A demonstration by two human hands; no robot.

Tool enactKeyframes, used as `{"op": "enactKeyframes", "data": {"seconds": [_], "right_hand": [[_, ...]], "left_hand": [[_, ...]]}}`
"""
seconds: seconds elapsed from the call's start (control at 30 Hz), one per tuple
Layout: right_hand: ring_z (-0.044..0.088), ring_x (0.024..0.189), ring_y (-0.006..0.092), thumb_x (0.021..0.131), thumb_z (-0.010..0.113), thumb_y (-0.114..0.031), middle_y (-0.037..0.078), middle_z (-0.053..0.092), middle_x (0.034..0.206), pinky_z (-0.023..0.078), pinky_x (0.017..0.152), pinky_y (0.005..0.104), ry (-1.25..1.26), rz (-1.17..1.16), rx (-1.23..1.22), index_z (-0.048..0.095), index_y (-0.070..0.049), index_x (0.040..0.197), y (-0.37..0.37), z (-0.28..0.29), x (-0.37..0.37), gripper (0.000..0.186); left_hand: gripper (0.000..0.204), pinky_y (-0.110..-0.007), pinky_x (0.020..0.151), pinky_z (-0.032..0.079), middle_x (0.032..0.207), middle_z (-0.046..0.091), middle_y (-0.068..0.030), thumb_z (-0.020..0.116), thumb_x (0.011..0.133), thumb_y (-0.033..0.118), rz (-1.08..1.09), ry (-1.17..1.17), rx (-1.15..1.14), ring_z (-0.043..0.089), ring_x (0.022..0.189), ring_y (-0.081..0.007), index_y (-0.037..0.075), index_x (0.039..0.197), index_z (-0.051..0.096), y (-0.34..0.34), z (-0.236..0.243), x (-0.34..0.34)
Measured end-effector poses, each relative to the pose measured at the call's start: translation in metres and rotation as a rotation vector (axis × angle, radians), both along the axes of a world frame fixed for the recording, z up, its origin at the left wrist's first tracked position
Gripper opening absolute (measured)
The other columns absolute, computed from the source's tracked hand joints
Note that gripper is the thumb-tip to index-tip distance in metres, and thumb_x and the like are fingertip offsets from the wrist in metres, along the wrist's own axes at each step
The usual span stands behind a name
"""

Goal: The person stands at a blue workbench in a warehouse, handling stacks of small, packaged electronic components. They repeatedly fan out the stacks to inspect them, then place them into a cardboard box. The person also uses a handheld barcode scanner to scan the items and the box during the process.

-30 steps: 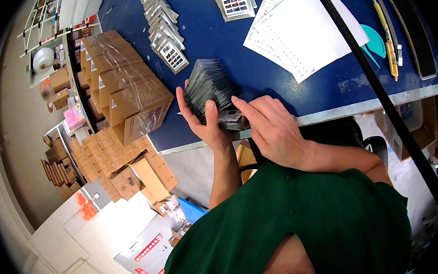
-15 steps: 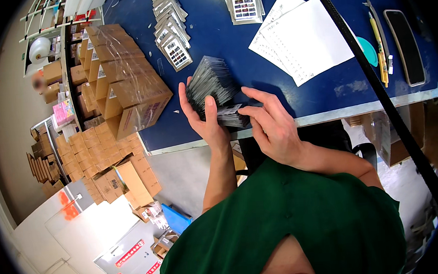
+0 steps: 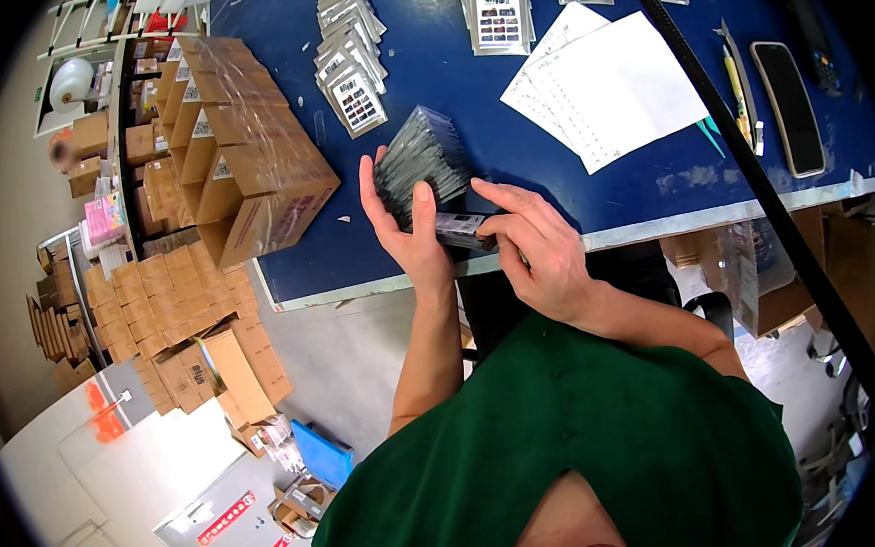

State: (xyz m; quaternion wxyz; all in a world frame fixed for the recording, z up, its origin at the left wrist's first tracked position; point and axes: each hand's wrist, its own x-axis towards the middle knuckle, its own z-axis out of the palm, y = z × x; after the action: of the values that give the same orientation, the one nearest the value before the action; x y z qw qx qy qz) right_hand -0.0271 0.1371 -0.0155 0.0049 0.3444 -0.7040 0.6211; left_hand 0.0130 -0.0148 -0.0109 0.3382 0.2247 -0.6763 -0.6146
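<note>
A thick stack of thin, flat packets in clear plastic (image 3: pixel 421 159), with dark edges, rests in my left hand (image 3: pixel 417 240). My left fingers wrap its far left side, and the thumb presses on the near side. The stack is parted near my thumb, and a labelled packet face (image 3: pixel 460 224) shows in the nearer part. My right hand (image 3: pixel 549 257) is at the right side of the stack. Its index fingertip meets the edges there, while the other curled fingers grip the nearer packets. The right thumb is mostly hidden.
Overlapping rows of similar labelled packets (image 3: pixel 357 100) lie at the far side of the blue table (image 3: pixel 357 263). White paper sheets (image 3: pixel 627 91), a yellow pen (image 3: pixel 736 80) and a phone (image 3: pixel 789 107) lie to the right. Open cardboard boxes (image 3: pixel 283 198) stand left. A black strap (image 3: pixel 740 145) crosses the view.
My fingers have shifted slightly at the parted stack, and more of the labelled packet face shows. The whole view has turned a little; both hands stay on the stack.
</note>
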Motion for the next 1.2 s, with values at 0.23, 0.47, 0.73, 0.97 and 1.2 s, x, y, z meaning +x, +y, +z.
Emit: {"op": "enactKeyframes", "data": {"seconds": [0.23,0.47,0.73,0.97,1.2], "right_hand": [[0.065,0.098,0.0298,0.084,0.056,0.017,0.016,0.068,0.112,0.053,0.076,0.0341,-0.164,-0.02,-0.061,0.063,0.001,0.119,-0.003,0.004,0.0,0.039],[0.059,0.085,0.025,0.086,0.052,0.019,0.013,0.065,0.099,0.05,0.069,0.0336,-0.152,-0.005,0.018,0.06,0.001,0.135,-0.007,0.004,0.0,0.053],[0.06,0.087,0.0247,0.086,0.054,0.018,0.012,0.065,0.1,0.051,0.071,0.032,-0.15,-0.021,0.023,0.064,0.001,0.126,-0.01,0.002,0.0,0.045],[0.063,0.095,0.0255,0.085,0.056,0.017,0.016,0.065,0.123,0.05,0.072,0.0318,-0.157,-0.079,0.049,0.068,0.0,0.102,-0.009,0.008,0.002,0.027],[0.065,0.111,0.0318,0.084,0.057,0.017,0.02,0.065,0.131,0.054,0.084,0.0351,-0.058,-0.03,0.023,0.066,0.001,0.097,-0.011,0.003,-0.002,0.023]], "left_hand": [[0.065,-0.036,0.11,0.041,0.151,0.047,-0.0171,0.064,0.096,0.006,0.005,0.004,0.014,0.052,0.129,-0.0231,-0.002,0.154,0.035,-0.001,-0.001,0.0],[0.072,-0.035,0.109,0.04,0.154,0.043,-0.017,0.068,0.092,0.005,-0.017,0.011,0.063,0.049,0.131,-0.0223,0.001,0.155,0.033,-0.001,0.002,0.001],[0.065,-0.035,0.111,0.04,0.151,0.046,-0.0176,0.063,0.094,0.003,-0.004,0.017,0.045,0.051,0.13,-0.0223,-0.002,0.153,0.035,0.001,0.003,0.0],[0.064,-0.035,0.11,0.04,0.148,0.049,-0.016,0.064,0.095,0.004,0.021,0.003,0.056,0.051,0.129,-0.0215,-0.002,0.152,0.036,0.002,0.006,-0.002],[0.063,-0.034,0.109,0.041,0.147,0.049,-0.0153,0.064,0.095,0.005,0.024,-0.009,0.038,0.052,0.128,-0.0211,-0.002,0.152,0.037,0.003,0.007,-0.002]]}}
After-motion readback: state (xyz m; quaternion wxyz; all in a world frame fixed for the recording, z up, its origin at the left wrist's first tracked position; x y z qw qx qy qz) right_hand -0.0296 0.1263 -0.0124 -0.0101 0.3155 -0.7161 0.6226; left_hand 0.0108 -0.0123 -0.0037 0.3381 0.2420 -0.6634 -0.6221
